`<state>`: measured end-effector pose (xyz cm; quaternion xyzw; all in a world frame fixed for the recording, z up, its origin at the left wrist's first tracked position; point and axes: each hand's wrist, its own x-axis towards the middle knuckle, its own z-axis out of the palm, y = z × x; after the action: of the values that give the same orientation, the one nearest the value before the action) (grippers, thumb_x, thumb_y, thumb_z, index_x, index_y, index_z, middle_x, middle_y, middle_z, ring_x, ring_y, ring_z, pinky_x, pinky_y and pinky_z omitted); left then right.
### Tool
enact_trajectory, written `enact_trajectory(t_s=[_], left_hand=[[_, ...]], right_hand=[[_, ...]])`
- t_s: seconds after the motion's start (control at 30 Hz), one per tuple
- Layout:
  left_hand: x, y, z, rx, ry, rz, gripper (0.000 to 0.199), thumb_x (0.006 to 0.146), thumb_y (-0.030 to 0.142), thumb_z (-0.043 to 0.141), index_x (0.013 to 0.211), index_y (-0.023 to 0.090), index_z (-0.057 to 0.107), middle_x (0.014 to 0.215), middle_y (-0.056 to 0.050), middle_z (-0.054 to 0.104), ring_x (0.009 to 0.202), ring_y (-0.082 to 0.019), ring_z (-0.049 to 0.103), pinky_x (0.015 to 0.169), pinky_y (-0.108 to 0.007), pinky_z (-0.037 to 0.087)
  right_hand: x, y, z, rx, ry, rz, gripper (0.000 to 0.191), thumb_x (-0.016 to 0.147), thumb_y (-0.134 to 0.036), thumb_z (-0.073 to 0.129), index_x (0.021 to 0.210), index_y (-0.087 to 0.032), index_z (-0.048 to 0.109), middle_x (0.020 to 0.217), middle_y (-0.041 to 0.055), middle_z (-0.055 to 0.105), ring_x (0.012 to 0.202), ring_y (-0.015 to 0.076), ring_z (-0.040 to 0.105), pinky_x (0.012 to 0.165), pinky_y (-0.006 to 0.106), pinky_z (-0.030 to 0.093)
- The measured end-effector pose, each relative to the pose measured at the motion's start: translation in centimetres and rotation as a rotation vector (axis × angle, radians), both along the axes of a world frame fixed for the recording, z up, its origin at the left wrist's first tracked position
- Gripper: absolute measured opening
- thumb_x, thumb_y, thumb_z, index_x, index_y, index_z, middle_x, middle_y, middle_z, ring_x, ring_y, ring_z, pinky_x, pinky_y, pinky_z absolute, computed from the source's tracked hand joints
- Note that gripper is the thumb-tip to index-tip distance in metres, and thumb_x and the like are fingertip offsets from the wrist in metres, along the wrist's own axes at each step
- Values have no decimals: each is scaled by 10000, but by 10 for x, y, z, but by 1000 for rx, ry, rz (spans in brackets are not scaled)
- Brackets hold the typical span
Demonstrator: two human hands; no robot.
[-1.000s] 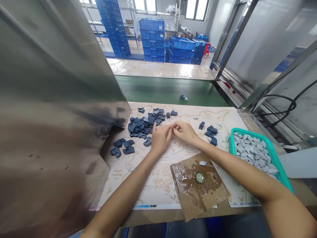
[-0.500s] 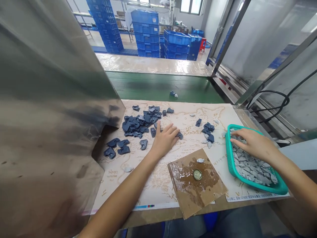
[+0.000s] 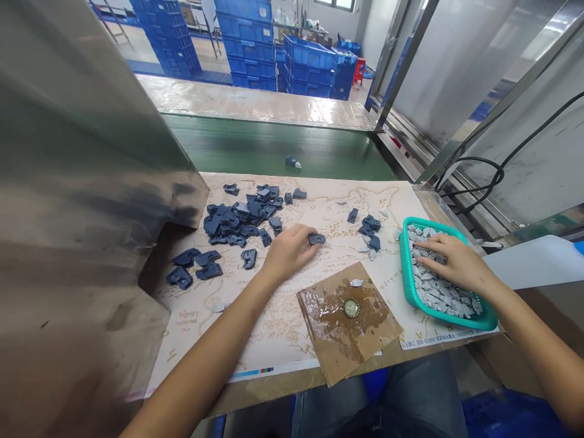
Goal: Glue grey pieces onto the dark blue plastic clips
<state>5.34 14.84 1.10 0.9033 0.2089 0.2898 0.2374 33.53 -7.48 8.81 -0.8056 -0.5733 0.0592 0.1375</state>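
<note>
My left hand point(image 3: 292, 250) is closed on a dark blue-grey plastic piece point(image 3: 317, 239), which pokes out past the fingertips just above the paper. To its left lies a loose pile of similar dark pieces point(image 3: 228, 220), with several more nearer the metal panel. My right hand point(image 3: 454, 260) reaches over the green plastic basket point(image 3: 407, 277), its fingers apart and touching the light grey flat pieces point(image 3: 447, 296) that fill it. Between the hands, a wet brown cardboard square point(image 3: 335, 328) carries a small round cap-like disc point(image 3: 351, 308) and one pale piece point(image 3: 356, 283).
A green conveyor belt point(image 3: 228, 143) runs behind the map-printed paper point(image 3: 274, 328), with a dark piece point(image 3: 292, 161) on it. A large metal panel point(image 3: 91, 201) stands at the left. Blue crates point(image 3: 250, 48) are stacked beyond. A black cable point(image 3: 497, 176) hangs at the right.
My left hand has gone from spread fingers to a grip on the dark plastic piece. My right hand remains at the basket. The whole view has shifted somewhat.
</note>
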Motion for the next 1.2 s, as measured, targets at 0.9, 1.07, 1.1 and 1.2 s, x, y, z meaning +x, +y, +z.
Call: enact_trajectory(t_s=[0.9,1.07,1.1,1.2], left_hand=[[2,-3,-4,54,-82,11,198,865,318,540,987,176,604,909,-47,689,880,-195,621,829,-326,457],[3,-1,-4,20,-65,39,197,851,304,556,991,177,613,922,-45,695,880,-193,617,840,-327,453],[3,0,-4,19,-77,33,195,851,299,557,989,175,614,929,-47,696,888,-192,618,844,-325,453],[3,0,-5,23,-122,11,187,852,291,562,983,169,613,931,-47,697,889,-189,621,845,-321,451]], right_hand=[[-142,13,-19,130,591,291,169,914,-251,548,1029,-206,663,742,20,590,509,114,481,474,232,417],[-143,15,-18,139,656,272,222,904,-208,492,1031,-230,673,907,65,593,689,139,591,500,211,465],[-143,15,-17,141,661,257,203,889,-200,499,989,-227,673,918,67,591,701,140,598,489,204,466],[-139,16,-16,131,638,209,138,854,-198,515,897,-220,644,923,69,597,729,156,620,495,210,497]])
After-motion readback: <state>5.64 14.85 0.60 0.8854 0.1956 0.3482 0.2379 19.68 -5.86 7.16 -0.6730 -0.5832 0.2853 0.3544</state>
